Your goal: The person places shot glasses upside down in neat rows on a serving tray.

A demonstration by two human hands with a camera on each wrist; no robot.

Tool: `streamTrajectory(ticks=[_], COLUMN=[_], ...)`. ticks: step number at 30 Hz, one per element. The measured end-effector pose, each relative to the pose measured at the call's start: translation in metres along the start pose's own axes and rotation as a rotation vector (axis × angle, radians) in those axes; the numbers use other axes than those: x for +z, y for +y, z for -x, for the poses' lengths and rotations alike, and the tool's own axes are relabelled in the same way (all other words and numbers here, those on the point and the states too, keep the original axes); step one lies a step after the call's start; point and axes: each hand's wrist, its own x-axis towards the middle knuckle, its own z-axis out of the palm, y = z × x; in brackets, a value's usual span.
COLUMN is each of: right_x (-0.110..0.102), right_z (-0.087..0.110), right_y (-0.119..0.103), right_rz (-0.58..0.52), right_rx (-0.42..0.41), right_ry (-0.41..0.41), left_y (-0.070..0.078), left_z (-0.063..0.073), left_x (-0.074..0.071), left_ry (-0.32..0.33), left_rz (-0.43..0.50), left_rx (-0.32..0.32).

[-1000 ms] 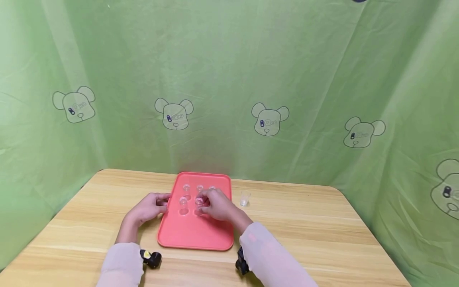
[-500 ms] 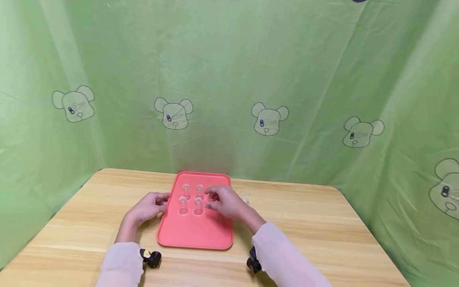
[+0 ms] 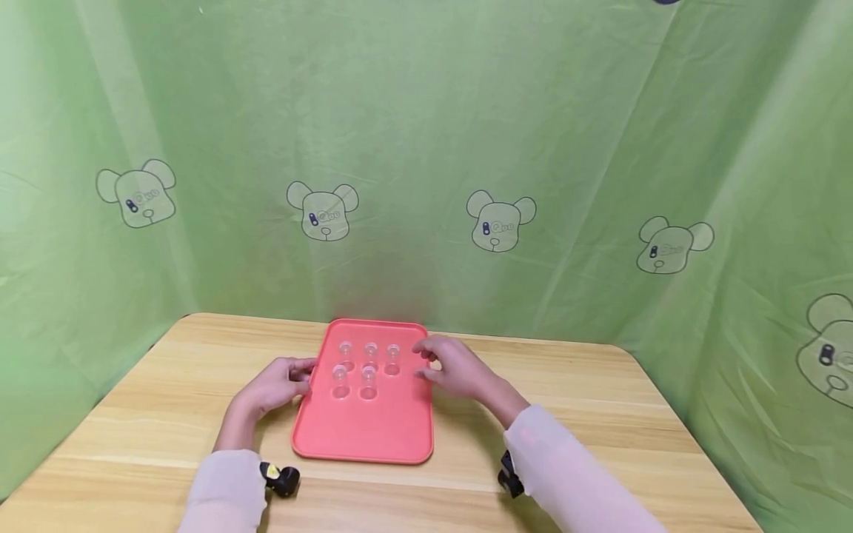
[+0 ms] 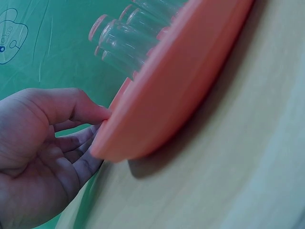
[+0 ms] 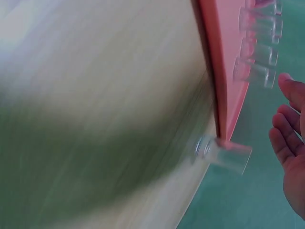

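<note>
Several small clear shot glasses (image 3: pixel 369 383) stand upright in two rows on a red tray (image 3: pixel 363 437). The front row holds two of them, the back row three. At the tray's left rim, my left hand (image 3: pixel 269 386) pinches the edge, its thumb on the rim in the left wrist view. Just over the tray's right edge hovers my right hand (image 3: pixel 460 369), fingers parted and holding nothing. One more shot glass (image 5: pixel 231 156) stands on the table beside the tray in the right wrist view; in the head view my right hand hides it.
The tray lies on a light wooden table (image 3: pixel 586 414). Green cloth (image 3: pixel 413 148) with bear-head drawings hangs behind the table and along both sides. Black wrist cameras (image 3: pixel 286 481) sit under both sleeves.
My right hand has let go of a shot glass in the front row and moved right, past the tray's edge towards the lone glass. The left hand has stayed at the rim.
</note>
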Motion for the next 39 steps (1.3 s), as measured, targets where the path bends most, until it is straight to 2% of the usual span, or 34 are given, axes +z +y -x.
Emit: streamTrajectory(ticks=[6, 16, 26, 39], right_x=[-0.010, -0.013, -0.007, 0.004], right_z=[0.010, 0.025, 0.026, 0.024], right_y=[0.014, 0.038, 0.056, 0.069], right_rz=[0.038, 0.069, -0.025, -0.105], right_rx=[-0.016, 0.081, 0.197, 0.232], right_ry=[0.021, 0.040, 0.029, 0.042], left_y=[0.001, 0.001, 0.000, 0.001], left_z=[0.001, 0.001, 0.001, 0.001], left_x=[0.001, 0.000, 0.000, 0.000], left_ry=[0.003, 0.004, 0.005, 0.007], left_rz=[0.005, 0.002, -0.004, -0.003], left_rx=[-0.009, -0.020, -0.012, -0.010])
